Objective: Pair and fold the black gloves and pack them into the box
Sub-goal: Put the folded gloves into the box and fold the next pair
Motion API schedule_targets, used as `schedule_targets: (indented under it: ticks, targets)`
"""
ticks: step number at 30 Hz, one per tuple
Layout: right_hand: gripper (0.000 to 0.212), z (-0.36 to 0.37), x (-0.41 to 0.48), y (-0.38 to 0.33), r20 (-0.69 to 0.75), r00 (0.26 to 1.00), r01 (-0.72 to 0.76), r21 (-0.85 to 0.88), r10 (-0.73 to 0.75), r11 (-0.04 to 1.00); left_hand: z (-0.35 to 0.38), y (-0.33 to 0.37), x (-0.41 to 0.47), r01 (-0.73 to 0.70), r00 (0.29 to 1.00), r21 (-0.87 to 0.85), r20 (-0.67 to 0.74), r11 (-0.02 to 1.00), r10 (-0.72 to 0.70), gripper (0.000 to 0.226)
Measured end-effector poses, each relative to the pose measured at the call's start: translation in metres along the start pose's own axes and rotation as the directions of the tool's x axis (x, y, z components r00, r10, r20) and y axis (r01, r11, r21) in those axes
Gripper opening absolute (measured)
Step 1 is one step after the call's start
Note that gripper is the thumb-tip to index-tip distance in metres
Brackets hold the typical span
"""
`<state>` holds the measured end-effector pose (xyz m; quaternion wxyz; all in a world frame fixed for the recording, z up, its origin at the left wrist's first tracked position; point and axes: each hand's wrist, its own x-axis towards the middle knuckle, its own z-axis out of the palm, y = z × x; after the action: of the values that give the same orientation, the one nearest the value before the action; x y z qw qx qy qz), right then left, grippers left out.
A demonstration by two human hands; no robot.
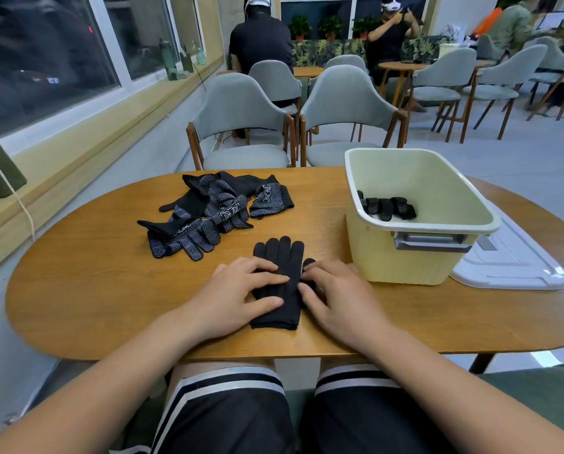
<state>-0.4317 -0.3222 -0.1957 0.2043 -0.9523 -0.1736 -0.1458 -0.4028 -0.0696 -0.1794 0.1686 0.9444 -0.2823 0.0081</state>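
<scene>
A pair of black gloves (282,257) lies stacked flat on the wooden table (94,290), fingers pointing away from me. My left hand (241,290) rests flat on its left side, fingers spread. My right hand (336,296) presses on its right edge by the thumb part. A loose pile of black gloves with white dots (208,211) lies further back on the left. The pale yellow box (415,257) stands at the right, and a folded black pair (387,206) lies inside it.
A white lid (520,267) lies flat to the right of the box. Two grey chairs (241,126) stand behind the table. Other people sit at tables further back. A window ledge runs along the left.
</scene>
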Motion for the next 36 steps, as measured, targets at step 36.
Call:
schedule_targets:
  ticks: [36]
  targets:
    - [0.038,-0.006,-0.015,-0.001,0.029,0.912,0.403,0.120,-0.409,0.907,0.014,0.013,-0.048,-0.199,0.937,-0.047,-0.302,0.979,0.176,0.011]
